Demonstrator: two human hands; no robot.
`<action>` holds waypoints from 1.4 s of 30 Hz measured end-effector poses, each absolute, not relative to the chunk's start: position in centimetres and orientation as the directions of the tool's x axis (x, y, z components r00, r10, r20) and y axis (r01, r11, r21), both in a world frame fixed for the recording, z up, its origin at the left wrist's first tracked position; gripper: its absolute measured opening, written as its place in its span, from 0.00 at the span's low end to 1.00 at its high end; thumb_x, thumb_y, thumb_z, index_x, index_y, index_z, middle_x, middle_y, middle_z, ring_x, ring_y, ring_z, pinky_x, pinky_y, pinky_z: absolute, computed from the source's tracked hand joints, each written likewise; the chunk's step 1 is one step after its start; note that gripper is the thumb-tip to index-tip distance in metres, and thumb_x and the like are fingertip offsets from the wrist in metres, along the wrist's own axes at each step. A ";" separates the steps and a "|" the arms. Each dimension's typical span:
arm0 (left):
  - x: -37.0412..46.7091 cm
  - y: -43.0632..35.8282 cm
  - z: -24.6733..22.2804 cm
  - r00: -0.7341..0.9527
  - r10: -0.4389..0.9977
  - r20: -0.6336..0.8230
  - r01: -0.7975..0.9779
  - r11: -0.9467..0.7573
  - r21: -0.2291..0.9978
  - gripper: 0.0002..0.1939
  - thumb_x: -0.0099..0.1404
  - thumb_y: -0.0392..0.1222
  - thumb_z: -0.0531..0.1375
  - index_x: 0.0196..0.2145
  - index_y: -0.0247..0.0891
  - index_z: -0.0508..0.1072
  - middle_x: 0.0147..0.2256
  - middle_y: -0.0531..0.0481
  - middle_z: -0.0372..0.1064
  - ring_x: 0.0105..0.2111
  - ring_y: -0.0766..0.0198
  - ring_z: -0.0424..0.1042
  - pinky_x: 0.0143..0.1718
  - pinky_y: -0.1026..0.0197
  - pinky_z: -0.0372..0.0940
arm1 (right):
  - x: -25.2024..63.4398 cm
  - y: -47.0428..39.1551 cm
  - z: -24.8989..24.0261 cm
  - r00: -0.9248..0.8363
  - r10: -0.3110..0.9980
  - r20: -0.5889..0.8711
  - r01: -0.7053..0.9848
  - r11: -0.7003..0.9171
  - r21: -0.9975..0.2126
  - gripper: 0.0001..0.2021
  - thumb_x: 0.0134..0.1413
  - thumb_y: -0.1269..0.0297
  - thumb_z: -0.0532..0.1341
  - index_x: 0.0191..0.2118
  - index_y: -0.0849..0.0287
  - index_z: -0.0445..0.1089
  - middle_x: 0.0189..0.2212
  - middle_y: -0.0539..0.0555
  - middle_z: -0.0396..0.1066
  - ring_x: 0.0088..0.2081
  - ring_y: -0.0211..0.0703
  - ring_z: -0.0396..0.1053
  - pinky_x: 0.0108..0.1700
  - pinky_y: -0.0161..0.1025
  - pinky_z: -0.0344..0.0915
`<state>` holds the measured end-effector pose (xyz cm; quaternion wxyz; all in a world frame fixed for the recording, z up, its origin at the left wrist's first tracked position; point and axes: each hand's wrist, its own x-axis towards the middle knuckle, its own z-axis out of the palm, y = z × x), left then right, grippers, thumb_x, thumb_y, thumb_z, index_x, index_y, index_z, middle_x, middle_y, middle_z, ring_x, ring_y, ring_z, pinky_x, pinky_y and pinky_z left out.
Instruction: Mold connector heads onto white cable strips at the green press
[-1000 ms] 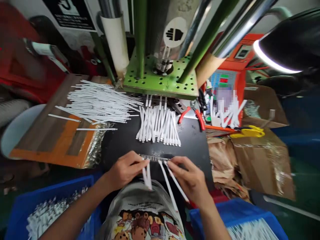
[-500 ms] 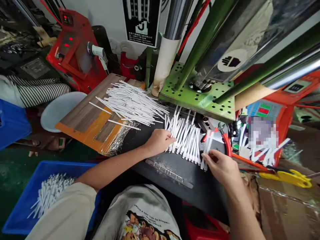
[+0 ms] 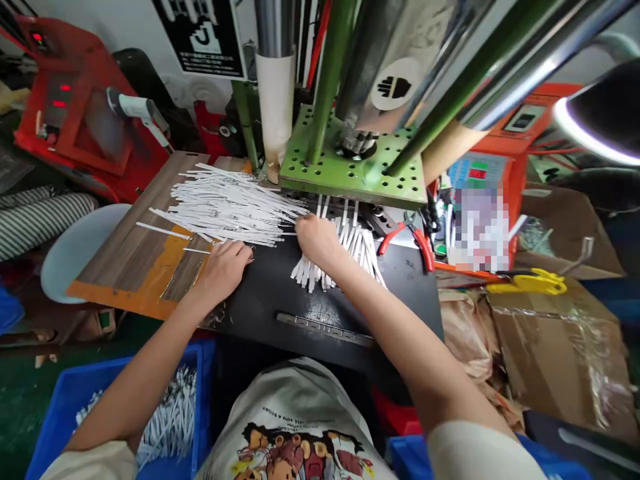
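My left hand [image 3: 225, 270] is at the front edge of a big loose pile of white strips [image 3: 230, 203], with its fingers curled together. One strip end lies against it; whatever is in the fingers is hidden. Beyond it to the right, my right hand [image 3: 319, 241] is closed above a row of short white strips with connector-like ends [image 3: 365, 248], close to the pile's right tips. Its fingertips face away from me, so what they grip cannot be seen. Nearer my body, a slotted metal bar [image 3: 325, 327] lies flat on the black work surface [image 3: 260, 293].
A green perforated press plate [image 3: 350, 177] overhangs the back of the work surface. Red-handled pliers [image 3: 424, 250] lie at the right, with yellow-handled scissors [image 3: 530, 283] beyond. A blue bin [image 3: 60, 407] with white strips stands below left. A lit lamp [image 3: 595, 143] hangs at right.
My right hand has moved from the row's right end to the left and away from me. My left hand has left the row for the pile's front edge. The view has shifted right.
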<state>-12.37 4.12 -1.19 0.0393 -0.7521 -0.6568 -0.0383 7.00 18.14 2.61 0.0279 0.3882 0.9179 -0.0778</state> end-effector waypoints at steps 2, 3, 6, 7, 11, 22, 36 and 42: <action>-12.2 4.2 -1.2 0.184 0.972 0.145 0.982 -0.187 0.007 0.11 0.73 0.37 0.49 0.36 0.36 0.70 0.35 0.44 0.71 0.38 0.54 0.69 0.42 0.52 0.59 | 4.8 18.8 2.7 -0.688 0.716 -0.115 0.725 0.675 -0.137 0.13 0.58 0.80 0.53 0.42 0.69 0.73 0.40 0.68 0.73 0.41 0.50 0.73 0.39 0.38 0.64; -11.8 4.1 -0.9 0.197 0.964 0.180 0.976 -0.210 0.053 0.11 0.73 0.38 0.49 0.36 0.36 0.70 0.34 0.44 0.71 0.37 0.54 0.70 0.43 0.52 0.60 | 4.3 18.8 2.8 -0.685 0.720 -0.114 0.728 0.671 -0.139 0.13 0.58 0.80 0.52 0.43 0.69 0.73 0.41 0.68 0.73 0.42 0.50 0.73 0.39 0.38 0.64; -10.5 3.3 0.6 0.181 0.938 0.296 0.911 -0.274 0.310 0.09 0.72 0.38 0.52 0.36 0.38 0.71 0.35 0.48 0.73 0.37 0.59 0.72 0.43 0.56 0.64 | 6.1 17.4 3.2 -0.692 0.717 -0.077 0.718 0.676 -0.165 0.13 0.62 0.76 0.51 0.45 0.67 0.71 0.43 0.67 0.71 0.40 0.50 0.73 0.38 0.38 0.63; -10.0 3.0 1.3 0.149 0.934 0.324 0.869 -0.280 0.407 0.08 0.72 0.38 0.53 0.36 0.39 0.72 0.35 0.49 0.73 0.38 0.61 0.72 0.43 0.58 0.65 | 7.5 16.5 3.3 -0.699 0.713 -0.058 0.708 0.678 -0.195 0.12 0.64 0.74 0.51 0.44 0.66 0.71 0.41 0.65 0.71 0.39 0.49 0.73 0.37 0.38 0.63; -7.6 1.6 2.9 -0.026 0.973 0.227 0.575 -0.171 0.800 0.08 0.71 0.37 0.55 0.42 0.41 0.75 0.37 0.52 0.73 0.35 0.67 0.74 0.38 0.65 0.70 | 15.6 11.4 3.0 -0.723 0.691 0.004 0.595 0.625 -0.505 0.07 0.65 0.70 0.56 0.38 0.61 0.70 0.32 0.54 0.72 0.34 0.41 0.71 0.35 0.34 0.60; 0.7 -1.0 -2.4 0.206 0.904 0.375 0.558 -0.423 0.714 0.08 0.69 0.34 0.57 0.43 0.39 0.76 0.36 0.48 0.75 0.38 0.63 0.75 0.42 0.60 0.70 | 22.5 1.8 -2.4 -0.543 0.785 0.299 0.458 0.575 -0.678 0.07 0.64 0.73 0.55 0.41 0.57 0.69 0.37 0.55 0.75 0.40 0.43 0.72 0.44 0.42 0.68; 0.7 -1.3 -2.1 0.374 0.861 0.344 0.700 -0.505 0.504 0.09 0.70 0.32 0.53 0.38 0.35 0.73 0.35 0.47 0.73 0.38 0.62 0.71 0.41 0.57 0.63 | 22.9 4.5 0.6 -0.825 0.559 0.081 0.426 0.711 -0.560 0.15 0.59 0.79 0.50 0.43 0.58 0.71 0.39 0.56 0.74 0.39 0.43 0.72 0.41 0.38 0.68; -0.4 0.2 -1.8 0.480 0.811 0.333 0.678 -0.584 0.447 0.07 0.71 0.38 0.56 0.40 0.36 0.74 0.38 0.48 0.74 0.40 0.61 0.72 0.43 0.57 0.63 | 16.0 12.5 1.5 -0.844 0.536 0.029 0.473 0.768 -0.431 0.15 0.60 0.79 0.51 0.41 0.60 0.73 0.34 0.56 0.72 0.37 0.43 0.71 0.38 0.36 0.65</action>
